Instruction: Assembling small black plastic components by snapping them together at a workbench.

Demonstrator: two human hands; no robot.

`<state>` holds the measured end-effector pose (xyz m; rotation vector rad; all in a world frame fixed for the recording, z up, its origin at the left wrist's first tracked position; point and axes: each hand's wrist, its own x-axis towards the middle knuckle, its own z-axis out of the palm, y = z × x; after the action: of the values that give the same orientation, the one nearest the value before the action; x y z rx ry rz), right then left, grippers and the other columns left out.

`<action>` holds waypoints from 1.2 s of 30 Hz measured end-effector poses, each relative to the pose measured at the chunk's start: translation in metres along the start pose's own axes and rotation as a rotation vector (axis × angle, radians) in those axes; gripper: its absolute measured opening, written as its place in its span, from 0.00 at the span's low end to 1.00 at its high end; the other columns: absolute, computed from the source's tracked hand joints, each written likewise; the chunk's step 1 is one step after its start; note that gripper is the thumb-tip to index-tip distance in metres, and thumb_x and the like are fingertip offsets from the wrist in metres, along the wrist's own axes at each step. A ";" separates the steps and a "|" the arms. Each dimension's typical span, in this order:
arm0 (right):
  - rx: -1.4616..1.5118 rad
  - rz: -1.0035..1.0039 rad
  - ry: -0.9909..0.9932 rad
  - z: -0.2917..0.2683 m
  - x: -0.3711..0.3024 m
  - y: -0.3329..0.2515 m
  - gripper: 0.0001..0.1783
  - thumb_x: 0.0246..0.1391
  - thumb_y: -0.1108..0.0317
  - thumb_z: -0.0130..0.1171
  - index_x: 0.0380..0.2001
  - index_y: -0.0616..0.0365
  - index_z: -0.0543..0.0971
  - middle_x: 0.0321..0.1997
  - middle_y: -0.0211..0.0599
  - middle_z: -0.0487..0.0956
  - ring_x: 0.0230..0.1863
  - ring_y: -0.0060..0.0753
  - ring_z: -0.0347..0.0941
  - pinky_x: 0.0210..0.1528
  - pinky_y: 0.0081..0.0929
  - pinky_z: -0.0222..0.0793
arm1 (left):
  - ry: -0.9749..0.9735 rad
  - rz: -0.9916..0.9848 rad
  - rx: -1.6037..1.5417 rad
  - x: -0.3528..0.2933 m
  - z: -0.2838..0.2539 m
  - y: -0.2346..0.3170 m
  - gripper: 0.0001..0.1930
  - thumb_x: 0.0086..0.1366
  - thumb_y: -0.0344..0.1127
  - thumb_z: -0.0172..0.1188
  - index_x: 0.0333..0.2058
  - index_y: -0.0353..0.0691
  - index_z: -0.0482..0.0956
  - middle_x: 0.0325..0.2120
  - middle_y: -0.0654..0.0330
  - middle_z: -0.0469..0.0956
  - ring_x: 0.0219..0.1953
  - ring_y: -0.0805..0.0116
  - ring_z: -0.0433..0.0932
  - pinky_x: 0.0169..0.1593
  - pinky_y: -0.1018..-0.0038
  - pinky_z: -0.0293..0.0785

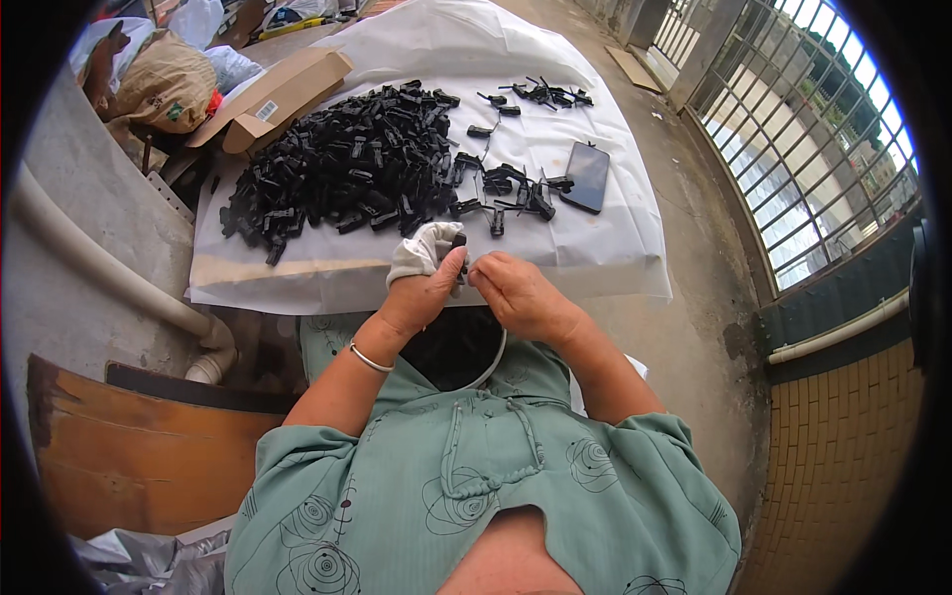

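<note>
Wrapped in a white glove or cloth (424, 248) over the fingers, my left hand (416, 293) is closed around a small black plastic part (458, 241), its thumb pressing on it. Right beside it, my right hand (526, 297) has thumb and fingertips pinched together against the part; what they grip is too small to make out. Just beyond my hands, several black parts (506, 188) lie joined to thin dark sprues. A large heap of similar loose black parts (347, 159) covers the table's left half. Below my hands, a round container (451, 352) with dark contents rests in my lap.
White sheeting (595, 258) covers the table. A dark phone (587, 177) lies at its right, and another cluster of black parts (555, 94) farther back. An opened cardboard box (288, 99) and bags (167, 84) stand at the far left. Right of me is a barred gate (803, 129).
</note>
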<state>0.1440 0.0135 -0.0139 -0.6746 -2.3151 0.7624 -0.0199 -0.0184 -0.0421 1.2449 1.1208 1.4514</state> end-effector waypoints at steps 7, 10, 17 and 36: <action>-0.023 -0.033 0.118 0.001 -0.016 -0.024 0.10 0.52 0.66 0.56 0.25 0.61 0.70 0.20 0.36 0.69 0.21 0.31 0.64 0.25 0.25 0.62 | -0.018 -0.071 -0.078 -0.022 0.017 0.009 0.13 0.63 0.32 0.53 0.45 0.36 0.68 0.26 0.65 0.73 0.21 0.83 0.68 0.21 0.85 0.66; 0.377 0.298 0.209 0.006 -0.014 -0.006 0.14 0.53 0.62 0.57 0.25 0.61 0.69 0.18 0.26 0.66 0.23 0.18 0.59 0.25 0.19 0.60 | -0.154 -0.105 -0.133 -0.029 0.016 0.027 0.13 0.64 0.32 0.52 0.45 0.35 0.68 0.27 0.64 0.73 0.20 0.83 0.68 0.22 0.85 0.66; 0.423 0.239 0.016 -0.012 -0.018 -0.015 0.12 0.59 0.62 0.47 0.29 0.61 0.69 0.23 0.28 0.68 0.25 0.21 0.60 0.29 0.22 0.61 | -0.135 -0.087 -0.046 -0.033 0.014 0.032 0.13 0.60 0.26 0.53 0.45 0.31 0.68 0.28 0.64 0.73 0.21 0.83 0.69 0.23 0.85 0.67; 0.369 0.243 0.191 0.013 -0.021 -0.009 0.12 0.59 0.67 0.46 0.24 0.62 0.70 0.18 0.28 0.66 0.23 0.18 0.59 0.26 0.21 0.60 | 0.048 0.407 0.564 -0.033 0.029 0.021 0.14 0.55 0.26 0.54 0.41 0.30 0.73 0.35 0.48 0.76 0.37 0.56 0.77 0.43 0.70 0.72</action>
<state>0.1471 -0.0108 -0.0245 -0.8244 -1.8734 1.1469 0.0104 -0.0528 -0.0250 1.9281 1.4272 1.5100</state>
